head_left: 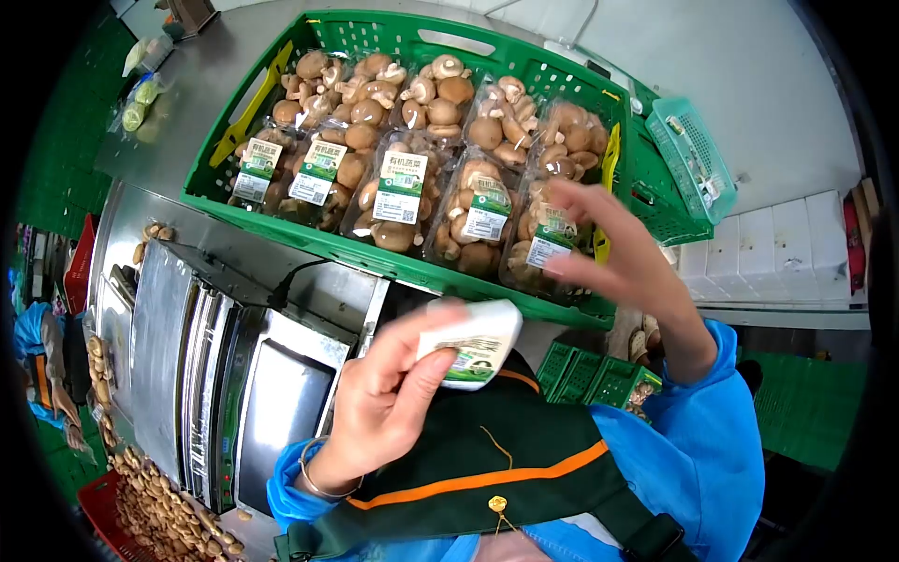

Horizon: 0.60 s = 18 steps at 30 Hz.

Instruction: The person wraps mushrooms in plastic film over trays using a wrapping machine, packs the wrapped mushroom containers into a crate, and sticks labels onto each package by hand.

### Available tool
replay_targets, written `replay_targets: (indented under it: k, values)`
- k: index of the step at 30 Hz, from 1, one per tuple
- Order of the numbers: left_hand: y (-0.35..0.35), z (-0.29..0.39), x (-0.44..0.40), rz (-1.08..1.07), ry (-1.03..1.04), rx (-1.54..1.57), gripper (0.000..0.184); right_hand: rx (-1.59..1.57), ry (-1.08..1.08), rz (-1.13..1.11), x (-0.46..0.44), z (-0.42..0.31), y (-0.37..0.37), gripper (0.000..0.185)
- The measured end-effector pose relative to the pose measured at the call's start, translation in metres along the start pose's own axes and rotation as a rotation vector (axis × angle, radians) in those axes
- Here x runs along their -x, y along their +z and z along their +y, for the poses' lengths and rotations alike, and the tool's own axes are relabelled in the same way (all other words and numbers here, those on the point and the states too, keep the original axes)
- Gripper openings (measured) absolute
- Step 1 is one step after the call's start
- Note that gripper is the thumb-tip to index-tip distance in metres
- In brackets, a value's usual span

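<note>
My left hand (389,398) pinches a stack of labels (473,342), white with green print, between thumb and fingers in front of my apron. My right hand (623,248), somewhat blurred, has its fingers spread at the right end of the green crate (375,260). Just beside its fingertips lies a clear mushroom pack (534,248) bearing a white and green label. Several more packs fill the crate in two rows; the labelled front row includes a pack (398,192) near the middle. No labels show on the back-row packs (438,101).
A wrapping machine (220,365) stands at left on the steel counter. Loose mushrooms (164,510) lie at lower left. A teal basket (688,155) sits on a green crate at right, near white foam boxes (777,248). Another person's hand (64,403) shows at far left.
</note>
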<state>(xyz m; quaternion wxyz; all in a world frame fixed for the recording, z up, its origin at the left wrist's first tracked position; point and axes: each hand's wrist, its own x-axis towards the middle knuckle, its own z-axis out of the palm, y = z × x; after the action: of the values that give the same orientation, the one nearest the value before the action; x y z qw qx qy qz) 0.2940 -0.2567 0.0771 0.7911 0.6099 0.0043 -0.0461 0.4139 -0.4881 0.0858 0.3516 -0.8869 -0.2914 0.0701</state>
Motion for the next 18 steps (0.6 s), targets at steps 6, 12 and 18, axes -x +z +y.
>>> replay_targets:
  k: [6, 12, 18]
  values:
    - [0.011, -0.005, -0.026, -0.289, -0.014, -0.483, 0.023, -0.282, -0.163, -0.155, -0.014, -0.035, -0.022, 0.020]
    - [-0.002, -0.022, -0.032, -0.173, -0.198, 0.063, 0.045, 0.186, 0.321, -0.065, -0.088, 0.132, -0.075, 0.033]
    - [-0.032, -0.005, -0.026, -0.173, 0.031, -0.111, 0.045, 0.854, 0.198, 0.247, -0.081, 0.167, -0.032, 0.054]
